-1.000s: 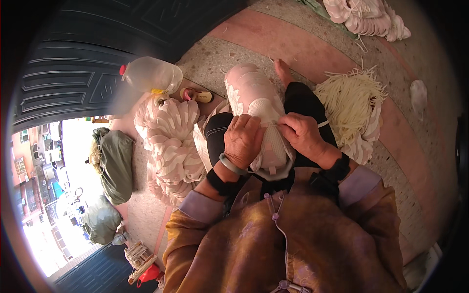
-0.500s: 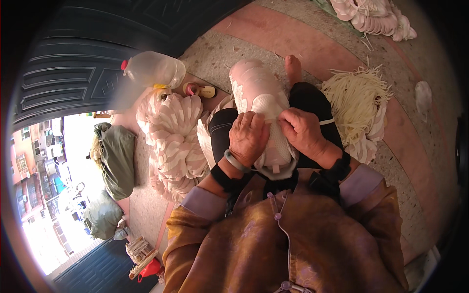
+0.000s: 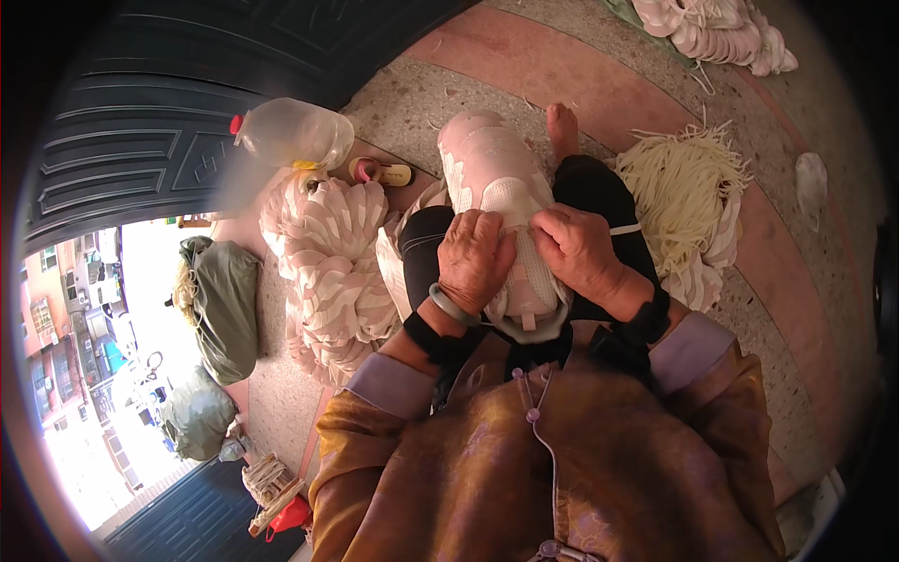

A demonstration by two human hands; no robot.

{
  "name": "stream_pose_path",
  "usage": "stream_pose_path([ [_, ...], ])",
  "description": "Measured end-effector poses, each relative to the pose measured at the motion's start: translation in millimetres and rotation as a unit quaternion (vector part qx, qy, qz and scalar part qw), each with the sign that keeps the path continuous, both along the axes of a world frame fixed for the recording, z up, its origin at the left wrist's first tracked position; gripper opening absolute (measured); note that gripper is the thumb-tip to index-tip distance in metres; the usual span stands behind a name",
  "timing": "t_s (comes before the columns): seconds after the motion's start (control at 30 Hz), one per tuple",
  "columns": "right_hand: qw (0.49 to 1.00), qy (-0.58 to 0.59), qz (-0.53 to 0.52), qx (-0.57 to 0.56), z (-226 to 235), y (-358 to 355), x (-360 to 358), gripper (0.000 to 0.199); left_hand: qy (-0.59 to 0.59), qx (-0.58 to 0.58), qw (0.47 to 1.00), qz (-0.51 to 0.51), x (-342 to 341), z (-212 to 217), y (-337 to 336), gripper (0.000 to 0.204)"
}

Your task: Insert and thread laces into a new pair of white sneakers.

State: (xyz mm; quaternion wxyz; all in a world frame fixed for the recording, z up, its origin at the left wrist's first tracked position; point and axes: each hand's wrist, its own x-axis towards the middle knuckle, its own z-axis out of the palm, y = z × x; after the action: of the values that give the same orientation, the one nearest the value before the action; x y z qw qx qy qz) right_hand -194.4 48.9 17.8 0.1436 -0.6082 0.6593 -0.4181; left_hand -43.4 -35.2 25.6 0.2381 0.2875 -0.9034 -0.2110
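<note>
A stack of pink and white shoe uppers (image 3: 489, 155) lies across my lap between my knees. The top upper has a pale mesh tongue (image 3: 513, 199) and a heel end pointing toward me. My left hand (image 3: 476, 255) is closed on the left edge of this upper's opening, fingers curled and thumb inward. Facing it, my right hand (image 3: 581, 248) pinches the right edge close to the tongue. The fingertips of both hands are partly hidden, and I cannot make out a lace between them.
More uppers (image 3: 332, 253) are heaped left of my knee. At my right lies a bundle of cream laces (image 3: 679, 187) over other uppers. A large clear plastic bottle (image 3: 295, 134), a sandal (image 3: 382, 172) and a green sack (image 3: 229, 309) stand leftward; another pile of uppers (image 3: 716, 36) is far right.
Both hands stay on the top upper. They have shifted only very slightly, and the rest looks the same.
</note>
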Motion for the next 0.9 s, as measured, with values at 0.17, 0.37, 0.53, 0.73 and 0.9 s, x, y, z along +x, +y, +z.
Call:
stream_pose_path([
  [0.17,1.000,0.014,0.018,-0.007,0.5,0.9,2.1,0.007,-0.006,0.015,1.000,0.003,4.0,-0.6,1.1,0.017],
  [0.37,1.000,0.014,0.012,-0.014,0.5,1.9,4.4,0.008,-0.007,0.033,0.999,-0.006,8.2,-2.5,-0.5,0.018],
  [0.53,0.999,0.026,0.026,-0.016,0.8,-1.4,2.3,0.009,0.010,0.031,0.999,-0.010,4.5,-2.6,-4.2,0.016],
  [0.73,0.998,0.050,0.025,-0.021,9.9,-8.2,-7.1,0.010,0.041,0.041,0.998,-0.024,-2.5,-0.9,-8.4,0.014],
  [0.9,0.999,-0.041,0.029,-0.001,-8.4,-7.5,8.9,0.008,0.029,0.034,0.999,-0.018,13.0,-1.4,-5.3,0.021],
])
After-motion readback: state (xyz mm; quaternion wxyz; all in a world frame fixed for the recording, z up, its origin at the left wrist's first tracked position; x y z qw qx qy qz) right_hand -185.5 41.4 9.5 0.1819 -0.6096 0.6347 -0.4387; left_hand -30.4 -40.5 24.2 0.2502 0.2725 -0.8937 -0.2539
